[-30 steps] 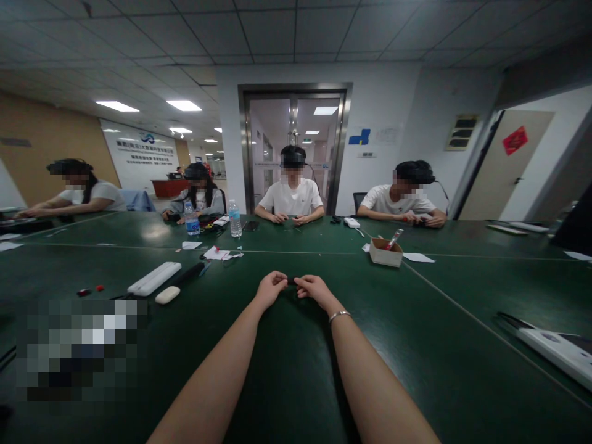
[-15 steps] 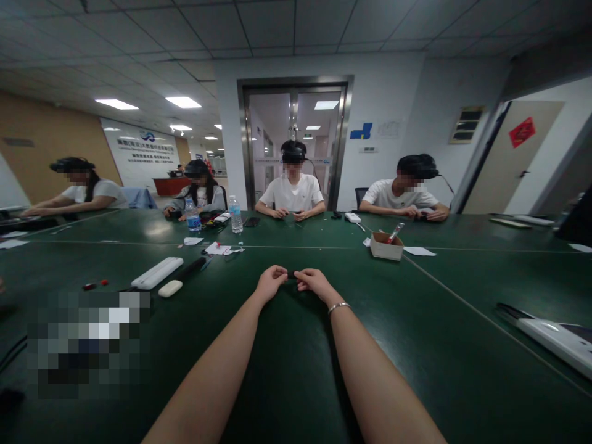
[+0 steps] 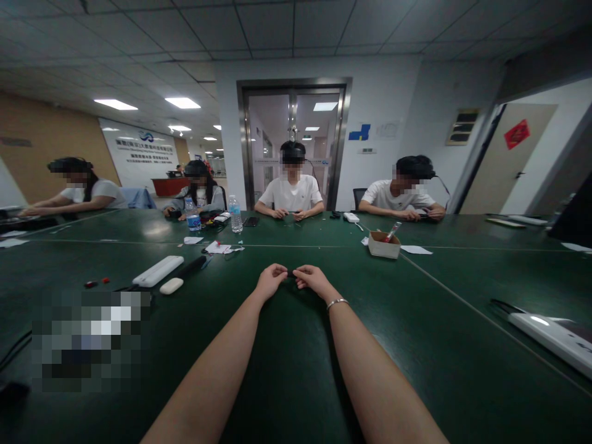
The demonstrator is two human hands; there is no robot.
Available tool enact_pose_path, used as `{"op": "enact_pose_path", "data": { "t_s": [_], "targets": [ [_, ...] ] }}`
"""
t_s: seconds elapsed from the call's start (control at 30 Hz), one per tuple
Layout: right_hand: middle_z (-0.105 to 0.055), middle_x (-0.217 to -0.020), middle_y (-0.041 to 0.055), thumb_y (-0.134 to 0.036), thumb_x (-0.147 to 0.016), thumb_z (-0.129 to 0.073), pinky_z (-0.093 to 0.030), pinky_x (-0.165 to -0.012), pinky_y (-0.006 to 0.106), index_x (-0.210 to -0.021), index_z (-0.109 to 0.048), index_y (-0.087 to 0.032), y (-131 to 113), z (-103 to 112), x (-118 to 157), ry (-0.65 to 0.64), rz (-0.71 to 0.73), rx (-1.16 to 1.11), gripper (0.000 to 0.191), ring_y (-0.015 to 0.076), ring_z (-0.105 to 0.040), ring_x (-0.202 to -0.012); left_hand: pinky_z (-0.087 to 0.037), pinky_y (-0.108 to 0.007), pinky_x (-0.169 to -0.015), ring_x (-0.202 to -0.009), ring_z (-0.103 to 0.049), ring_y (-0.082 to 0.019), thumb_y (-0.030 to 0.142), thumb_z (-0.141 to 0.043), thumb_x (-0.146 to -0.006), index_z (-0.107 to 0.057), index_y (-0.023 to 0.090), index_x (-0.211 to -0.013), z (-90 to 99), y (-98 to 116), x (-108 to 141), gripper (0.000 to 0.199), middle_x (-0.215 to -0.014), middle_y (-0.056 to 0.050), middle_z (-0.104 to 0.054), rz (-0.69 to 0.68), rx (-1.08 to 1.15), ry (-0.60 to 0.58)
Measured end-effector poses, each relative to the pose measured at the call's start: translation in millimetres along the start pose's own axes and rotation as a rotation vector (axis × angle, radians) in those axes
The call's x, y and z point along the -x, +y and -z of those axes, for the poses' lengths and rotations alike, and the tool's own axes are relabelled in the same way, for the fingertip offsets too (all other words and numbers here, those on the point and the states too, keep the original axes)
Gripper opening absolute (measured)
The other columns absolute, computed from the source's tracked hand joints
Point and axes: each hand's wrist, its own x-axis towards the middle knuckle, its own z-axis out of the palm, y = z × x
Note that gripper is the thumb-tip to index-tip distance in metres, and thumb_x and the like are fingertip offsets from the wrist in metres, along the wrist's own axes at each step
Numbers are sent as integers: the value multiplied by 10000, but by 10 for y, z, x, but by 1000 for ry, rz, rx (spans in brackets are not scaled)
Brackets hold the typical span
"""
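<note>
Both my arms reach forward over the green table (image 3: 296,357). Between my fingertips is a small black object (image 3: 290,274), too small and dark to name. My left hand (image 3: 272,280) pinches its left end, and my right hand (image 3: 315,283), with a silver bracelet (image 3: 337,303) at the wrist, pinches its right end. The fingers cover most of the object, just above or against the tabletop; I cannot tell which.
A cardboard box (image 3: 383,246) holding a red-and-white tube stands ahead right. At left lie a white power strip (image 3: 158,271) and an oval white item (image 3: 171,285). Another white strip (image 3: 550,336) lies right. Two water bottles (image 3: 235,216) stand farther off; several people wearing headsets sit opposite.
My hands keep nearly the same pose around the small black object. The view has shifted very slightly; nothing on the table has visibly been moved.
</note>
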Motion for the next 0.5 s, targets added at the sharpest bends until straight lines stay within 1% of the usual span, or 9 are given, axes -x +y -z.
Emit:
{"op": "enact_pose_path", "data": {
  "t_s": [0.1, 0.17, 0.3, 0.4, 0.5],
  "targets": [
    [-615, -577, 5, -172, -744, -661, -517, -477, 166, -920, -573, -97, -7, -3, 15, -4, -6, -10, 210, 78, -590, -462, -487, -310, -759, -761, -621, -149, 224, -663, -681, -616, 151, -826, -12, 18, 3, 169, -807, -58, -655, 8, 1, 8],
    [-603, -572, -13, -136, -729, -665, -512, -467, 167, -938, -564, -111, -11, -5, 32, -11, 15, -20, 234, 71, -577, -449, -490, -305, -732, -734, -620, -149, 204, -656, -680, -612, 147, -814, -22, 42, 8, 152, -773, -53, -650, 29, 3, 11],
    [-606, -638, -32, -90, -657, -710, -517, -483, 170, -971, -548, -151, -9, -2, 59, -19, 81, -42, 359, 63, -583, -474, -491, -290, -694, -692, -618, -146, 189, -645, -684, -603, 142, -794, -23, 99, 21, 127, -714, -40, -637, 68, 45, 26],
    [-611, -639, -21, -161, -690, -703, -523, -491, 182, -1002, -531, -153, -5, -6, 54, -18, 44, -43, 357, 73, -592, -481, -492, -288, -687, -687, -618, -146, 210, -650, -682, -606, 142, -798, -11, 113, 24, 141, -710, -39, -637, 77, 59, 31],
    [-614, -597, 4, -281, -792, -610, -511, -467, 182, -956, -533, -127, 2, -20, 37, -26, 13, -5, 238, 79, -584, -461, -492, -292, -687, -688, -618, -146, 243, -658, -677, -611, 147, -809, -7, 88, 15, 169, -723, -42, -642, 70, 62, 17]
  ]
}}
